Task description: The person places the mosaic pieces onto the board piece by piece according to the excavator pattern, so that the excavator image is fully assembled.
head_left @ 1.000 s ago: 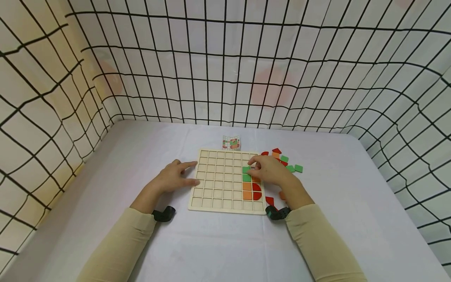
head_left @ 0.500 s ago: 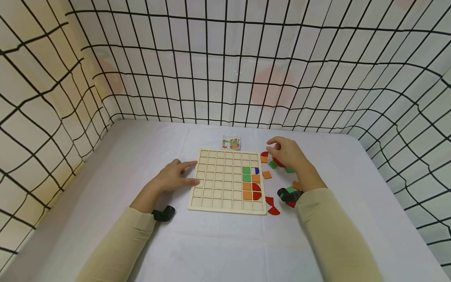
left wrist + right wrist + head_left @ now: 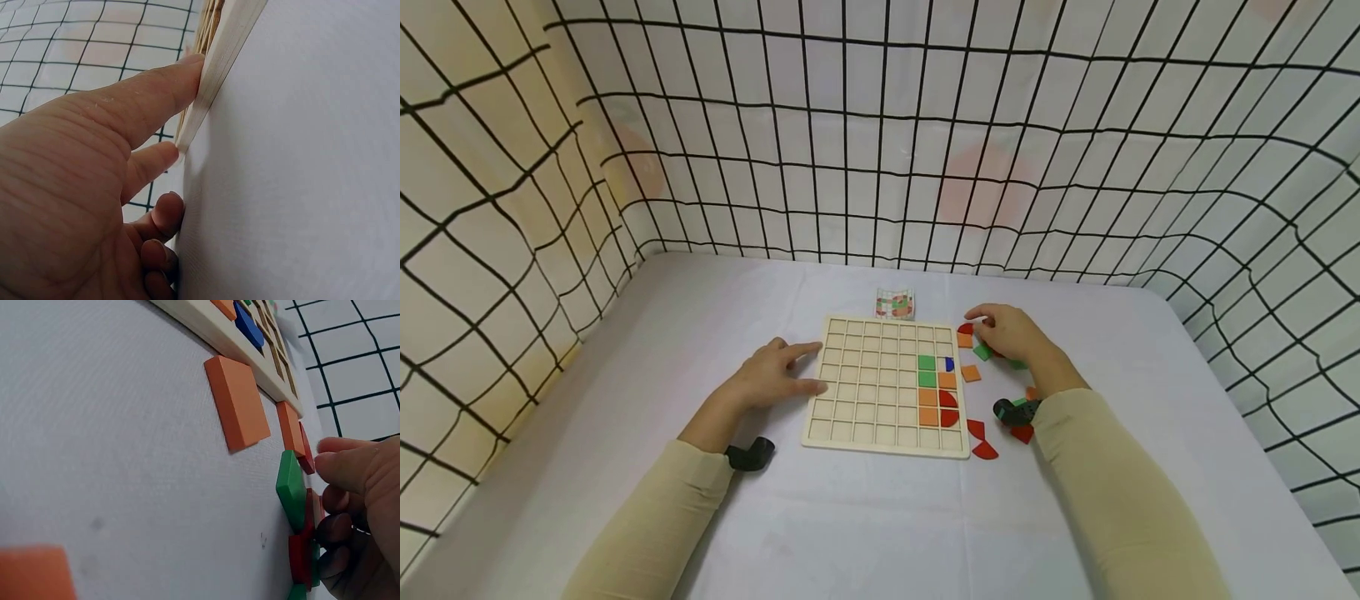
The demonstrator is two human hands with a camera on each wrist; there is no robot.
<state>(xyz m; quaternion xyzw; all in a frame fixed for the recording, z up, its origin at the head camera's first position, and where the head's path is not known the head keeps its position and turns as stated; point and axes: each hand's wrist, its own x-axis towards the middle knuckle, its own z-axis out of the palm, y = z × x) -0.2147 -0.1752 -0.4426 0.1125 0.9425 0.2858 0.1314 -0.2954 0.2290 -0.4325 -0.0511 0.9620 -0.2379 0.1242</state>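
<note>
My left hand (image 3: 767, 372) rests at the left edge of a wooden grid board (image 3: 865, 379). Its thumb and index finger are straight and touch the rim, as the left wrist view also shows. Near the board's right side, cells hold green squares (image 3: 927, 363), orange squares (image 3: 928, 397), red rounded pieces (image 3: 948, 400) and a small blue piece (image 3: 950, 364). Beyond the board's upper right, my right hand (image 3: 1011, 332) is over loose pieces. In the right wrist view its thumb and index finger extend, with nothing visible between them, above a green piece (image 3: 290, 487) and red ones (image 3: 300, 559).
A small patterned card (image 3: 894, 304) lies behind the board. Loose orange pieces (image 3: 971, 373) and red quarter-round pieces (image 3: 985, 451) lie along its right side. Black wire mesh (image 3: 880, 167) surrounds the white-covered table (image 3: 865, 533) at the back and sides.
My right hand has left the board's right cells, uncovering the blue piece, and moved right to the loose pieces, lowering slightly there. Several loose pieces have shifted. My left hand stays put.
</note>
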